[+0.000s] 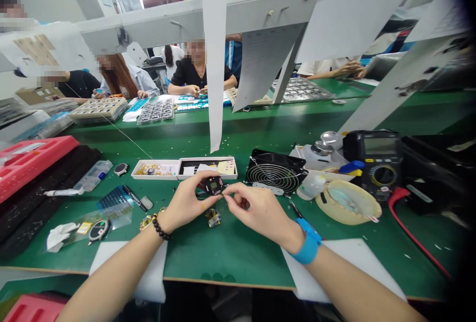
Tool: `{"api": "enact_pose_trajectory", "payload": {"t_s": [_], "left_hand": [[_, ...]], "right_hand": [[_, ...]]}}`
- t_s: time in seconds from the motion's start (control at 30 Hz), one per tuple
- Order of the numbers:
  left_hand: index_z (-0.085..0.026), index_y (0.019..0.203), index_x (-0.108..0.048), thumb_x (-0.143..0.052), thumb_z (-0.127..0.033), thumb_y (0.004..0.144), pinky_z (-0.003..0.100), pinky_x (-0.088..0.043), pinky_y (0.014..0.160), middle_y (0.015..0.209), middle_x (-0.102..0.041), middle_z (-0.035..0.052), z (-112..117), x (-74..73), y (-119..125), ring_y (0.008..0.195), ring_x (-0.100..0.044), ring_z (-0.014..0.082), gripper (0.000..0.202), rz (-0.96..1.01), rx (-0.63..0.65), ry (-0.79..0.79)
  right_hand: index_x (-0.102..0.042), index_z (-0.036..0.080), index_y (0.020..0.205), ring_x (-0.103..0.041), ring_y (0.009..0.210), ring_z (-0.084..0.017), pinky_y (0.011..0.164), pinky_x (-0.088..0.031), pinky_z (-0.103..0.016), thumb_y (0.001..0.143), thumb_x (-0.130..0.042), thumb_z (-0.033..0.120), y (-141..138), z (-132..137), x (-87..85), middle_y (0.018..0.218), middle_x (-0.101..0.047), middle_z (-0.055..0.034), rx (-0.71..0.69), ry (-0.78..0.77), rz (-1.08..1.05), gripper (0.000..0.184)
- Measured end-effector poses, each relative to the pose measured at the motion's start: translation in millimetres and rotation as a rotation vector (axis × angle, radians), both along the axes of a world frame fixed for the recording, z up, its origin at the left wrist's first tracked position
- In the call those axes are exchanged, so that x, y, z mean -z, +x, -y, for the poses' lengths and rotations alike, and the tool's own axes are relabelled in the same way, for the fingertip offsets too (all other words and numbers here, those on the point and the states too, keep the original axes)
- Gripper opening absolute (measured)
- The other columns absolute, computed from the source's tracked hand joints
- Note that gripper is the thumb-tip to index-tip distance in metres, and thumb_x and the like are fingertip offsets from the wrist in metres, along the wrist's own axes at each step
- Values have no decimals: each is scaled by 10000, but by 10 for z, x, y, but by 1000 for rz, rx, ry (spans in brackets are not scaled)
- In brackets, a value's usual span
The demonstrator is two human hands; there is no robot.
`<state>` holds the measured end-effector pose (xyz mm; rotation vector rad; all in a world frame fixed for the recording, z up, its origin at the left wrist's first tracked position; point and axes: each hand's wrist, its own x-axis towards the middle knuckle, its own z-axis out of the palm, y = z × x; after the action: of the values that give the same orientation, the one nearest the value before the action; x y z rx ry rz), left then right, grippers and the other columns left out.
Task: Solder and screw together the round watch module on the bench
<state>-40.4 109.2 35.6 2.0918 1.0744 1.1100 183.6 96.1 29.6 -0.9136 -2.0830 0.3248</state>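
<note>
My left hand (188, 200), a bead bracelet on its wrist, grips a small dark watch part (213, 186) between thumb and fingers above the green bench. The part looks like an opened watch case with its insides showing. My right hand (258, 209), with a blue wrist band (308, 242), has thumb and index finger pinched at the part's right edge. What those fingertips hold, if anything, is too small to make out. Just under the hands lies a small metal-and-gold assembly (213, 218). More gold-coloured pieces (147, 220) sit beside my left wrist.
Behind the hands stand two shallow white trays (156, 176) of small parts and a black fan (275, 170). To the right are a round yellowish tub (349, 218) and a multimeter (383, 163). Watches (98, 230), a pen (134, 198) and red foam (37, 163) lie left. Co-workers sit opposite.
</note>
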Motion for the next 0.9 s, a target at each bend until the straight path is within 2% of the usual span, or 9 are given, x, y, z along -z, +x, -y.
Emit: {"api": "enact_pose_trajectory", "payload": {"t_s": [0.17,0.27,0.37,0.6,0.8,0.9], "left_hand": [[-258,1308,-637,-793,-244,890,320,-583,944,1272,-718,61,14,-6,6,1123,-704,221,447,16,42,-22],[-261,1316,-636,-781,-238,893,305,-588,920,1252,-722,55,18,2,11,1056,-713,199,448,5,48,-38],[-267,1321,-632,-771,-225,893,292,-586,904,1231,-728,44,25,0,15,1015,-713,184,452,-10,50,-45],[-255,1329,-625,-794,-316,892,302,-592,856,1159,-745,50,33,12,19,925,-714,187,473,-53,83,-99],[-217,1303,-639,-816,-259,842,290,-584,856,1160,-748,56,64,-27,61,917,-716,188,496,-88,87,-144],[-216,1301,-653,-842,-272,819,283,-578,839,1131,-758,52,67,-35,77,913,-729,196,521,-155,114,-177]], "right_hand": [[-716,193,1159,-539,532,-91,568,-391,-235,1009,-591,197,12,-10,4,642,-588,65,7,34,-16,195],[-715,210,1262,-565,538,-99,569,-389,-248,1017,-581,190,12,-6,7,699,-672,48,-33,31,22,280],[-717,206,1285,-588,542,-113,555,-377,-263,1036,-556,201,3,3,4,737,-721,27,-67,12,48,296],[-740,195,1216,-625,542,-119,547,-393,-263,1052,-541,225,3,-5,27,766,-755,15,-23,-49,47,259],[-765,201,1103,-644,542,-119,548,-418,-258,1080,-515,273,5,-24,34,779,-769,8,0,76,70,261],[-777,208,1011,-611,490,-111,505,-404,-268,1087,-500,301,17,-57,64,718,-747,14,20,167,109,302]]}}
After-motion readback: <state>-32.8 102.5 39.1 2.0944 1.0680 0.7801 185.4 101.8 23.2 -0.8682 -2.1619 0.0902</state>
